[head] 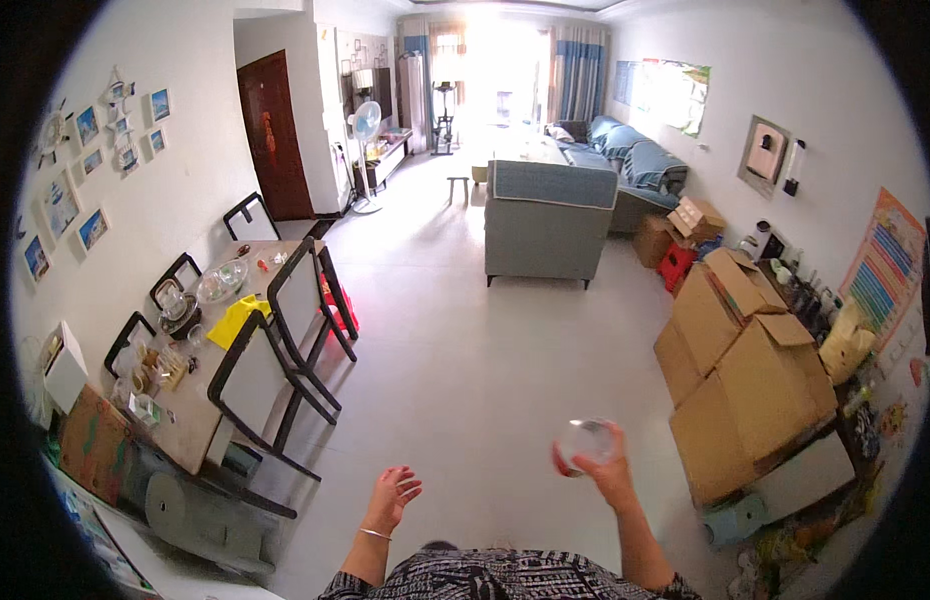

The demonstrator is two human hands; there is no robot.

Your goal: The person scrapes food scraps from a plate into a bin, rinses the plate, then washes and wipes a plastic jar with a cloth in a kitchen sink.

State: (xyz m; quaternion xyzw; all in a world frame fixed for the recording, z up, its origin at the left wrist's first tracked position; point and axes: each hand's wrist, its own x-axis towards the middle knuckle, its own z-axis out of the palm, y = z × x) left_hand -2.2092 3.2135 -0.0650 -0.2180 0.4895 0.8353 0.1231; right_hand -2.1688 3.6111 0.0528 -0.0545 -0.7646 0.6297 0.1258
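My right hand point(613, 469) grips a small round object point(587, 441) with a pale, shiny top and some red at its left side. Blur hides what exactly it is; it looks like a jar or tin. Over the floor to the left, my left hand point(393, 495) is raised with its fingers apart and nothing in it. A bracelet circles that wrist. Both hands are in front of my patterned shirt point(502, 574), above the pale tiled floor point(465, 390).
Left is a dining table point(191, 427) with a yellow cloth point(238, 321), dishes and black-framed chairs point(251, 379). Flattened cardboard boxes point(765, 390) lean at the right, before a shelf of bottles. Ahead stand a grey-blue sofa point(551, 225), a small stool point(458, 180) and a standing fan point(366, 124).
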